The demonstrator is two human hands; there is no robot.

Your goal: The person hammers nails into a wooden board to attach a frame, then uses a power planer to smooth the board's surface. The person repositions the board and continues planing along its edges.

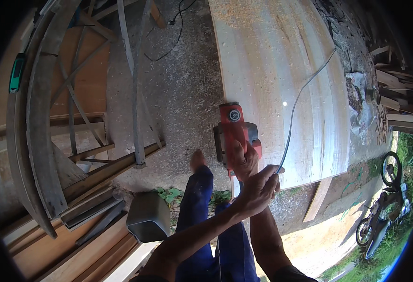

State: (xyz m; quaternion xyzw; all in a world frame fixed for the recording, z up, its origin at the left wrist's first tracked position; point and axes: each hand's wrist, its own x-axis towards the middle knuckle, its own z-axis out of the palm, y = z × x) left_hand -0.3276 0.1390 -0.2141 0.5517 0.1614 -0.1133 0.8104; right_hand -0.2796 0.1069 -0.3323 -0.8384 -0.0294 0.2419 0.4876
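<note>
Head view: our right hand [244, 162] grips the red electric planer [234, 134] at the board's [281, 84] near edge; left hand [259, 189] pinches its cord [293, 110]. Slack cord might snag underneath.

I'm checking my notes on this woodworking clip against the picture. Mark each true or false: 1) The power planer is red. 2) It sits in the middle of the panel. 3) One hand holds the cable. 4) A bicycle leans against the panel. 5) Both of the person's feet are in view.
1) True: the power planer is red.
2) False: it sits at the near left edge of the pale wooden panel.
3) True: the left hand grips the grey cable, while the right hand holds the planer's handle.
4) False: a motorbike stands apart, on the grass at lower right.
5) False: only one bare foot shows.
</note>
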